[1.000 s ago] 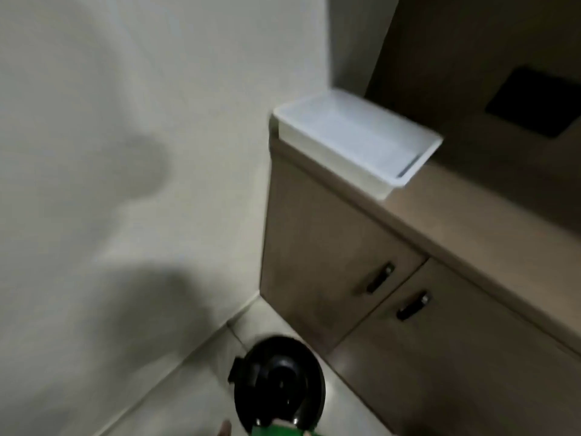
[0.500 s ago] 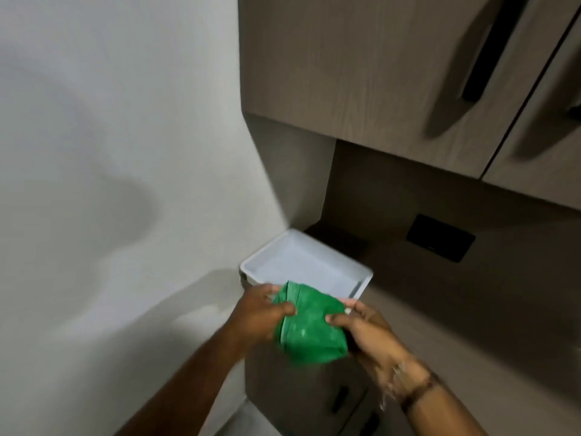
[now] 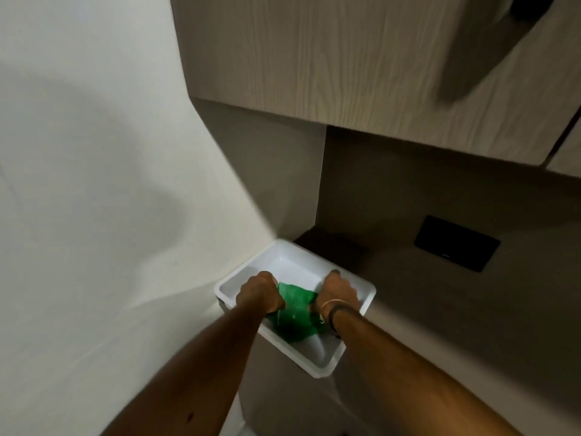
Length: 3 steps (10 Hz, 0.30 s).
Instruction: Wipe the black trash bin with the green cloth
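Observation:
The green cloth (image 3: pixel 295 313) lies bunched inside a white plastic tray (image 3: pixel 367 294) on the countertop corner. My left hand (image 3: pixel 259 292) grips the cloth's left end and my right hand (image 3: pixel 338 292) grips its right end, both down inside the tray. The black trash bin is out of view.
The wooden countertop (image 3: pixel 440 316) runs to the right of the tray, with a black wall plate (image 3: pixel 456 243) on the back panel. An upper cabinet (image 3: pixel 345 58) hangs overhead. A white wall (image 3: pixel 94 184) stands on the left. The lower cabinet front (image 3: pixel 283 388) drops below the tray.
The view rose from the floor and bin to the counter. Both hands carried the green cloth up and lowered it into the white tray.

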Available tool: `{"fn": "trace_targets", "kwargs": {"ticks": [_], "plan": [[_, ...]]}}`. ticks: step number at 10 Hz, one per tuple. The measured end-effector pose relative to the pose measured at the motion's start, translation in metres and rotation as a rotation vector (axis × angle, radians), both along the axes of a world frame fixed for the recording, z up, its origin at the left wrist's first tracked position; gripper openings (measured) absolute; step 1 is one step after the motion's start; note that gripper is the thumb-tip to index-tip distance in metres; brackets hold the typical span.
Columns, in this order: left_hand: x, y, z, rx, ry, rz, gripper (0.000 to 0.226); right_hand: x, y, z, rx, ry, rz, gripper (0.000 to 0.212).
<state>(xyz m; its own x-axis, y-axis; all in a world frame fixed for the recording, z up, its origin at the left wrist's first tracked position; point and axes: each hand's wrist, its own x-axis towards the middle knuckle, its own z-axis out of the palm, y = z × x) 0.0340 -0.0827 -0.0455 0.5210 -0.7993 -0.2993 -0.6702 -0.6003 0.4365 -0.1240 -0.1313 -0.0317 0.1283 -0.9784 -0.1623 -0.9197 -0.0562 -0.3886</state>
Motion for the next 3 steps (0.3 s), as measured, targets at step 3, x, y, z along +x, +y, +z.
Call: {"fn": "trace_targets", "kwargs": {"ticks": [3], "plan": [[-0.023,0.039,0.012,-0.004,-0.515,-0.064,0.105,-0.029,0.029,0.000,-0.214,0.455,0.067,0.112]]}}
